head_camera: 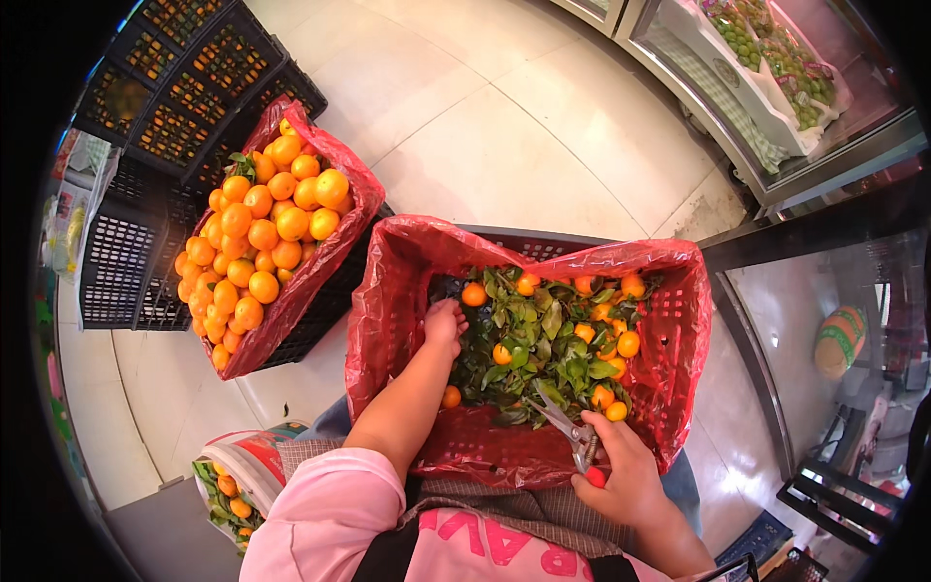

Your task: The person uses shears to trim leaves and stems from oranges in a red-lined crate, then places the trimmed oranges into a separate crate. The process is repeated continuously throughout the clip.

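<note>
Before me stands a crate lined with red plastic film [684, 327], holding green leafy twigs [534, 327] and several small orange citrus fruits [628, 343]. My left hand [444, 325] reaches into its left side, fingers curled beside the leaves and below one orange fruit [474, 295]; whether anything lies between the fingers cannot be told. My right hand [618, 469] is closed around pruning shears [580, 434] with a red handle end, at the crate's near right edge. The blades stand apart and point up-left over the leaves.
Another red-lined crate heaped with orange citrus [247, 247] stands to the left, near stacked black crates [138, 247]. A bucket [251, 465] with leafy fruit is at lower left. Glass display cases, one with green grapes [793, 65], line the right.
</note>
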### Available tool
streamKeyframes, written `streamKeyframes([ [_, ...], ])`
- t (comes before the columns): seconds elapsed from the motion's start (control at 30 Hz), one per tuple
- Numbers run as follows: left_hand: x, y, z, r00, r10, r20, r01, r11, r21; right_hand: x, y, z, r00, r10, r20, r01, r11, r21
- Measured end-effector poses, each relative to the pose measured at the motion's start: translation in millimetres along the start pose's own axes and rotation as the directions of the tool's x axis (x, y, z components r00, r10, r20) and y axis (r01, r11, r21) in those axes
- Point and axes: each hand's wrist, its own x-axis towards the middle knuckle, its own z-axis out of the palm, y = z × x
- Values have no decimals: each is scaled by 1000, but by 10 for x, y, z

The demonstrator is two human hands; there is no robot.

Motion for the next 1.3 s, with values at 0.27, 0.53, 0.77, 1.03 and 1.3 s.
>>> streamKeyframes([
  [0.27, 341, -411, 27, 769, 605, 206, -477, 330, 814, -76, -10, 18, 1000, 2, 13, -2, 999, -51],
  [0.53, 229, -10, -28, 847, 494, 198, -431, 420, 799, -160, 28, -57, 999, 44, -15, -44, 999, -5],
  [0.77, -1541, 937, -84, 789, -292, 540, 269, 955, 124, 145, -22, -111, 994, 87, 62, -98, 974, 203],
  [1.03, -2367, 1210, -446, 657, 69, 751, 16, 994, -106, 243, 74, 175, 922, 59, 383, -220, 893, 392],
  [1.3, -2438, 1352, -507, 696, 34, 717, 113, 981, -156, 249, 6, 367, 917, 59, 395, -233, 882, 409],
])
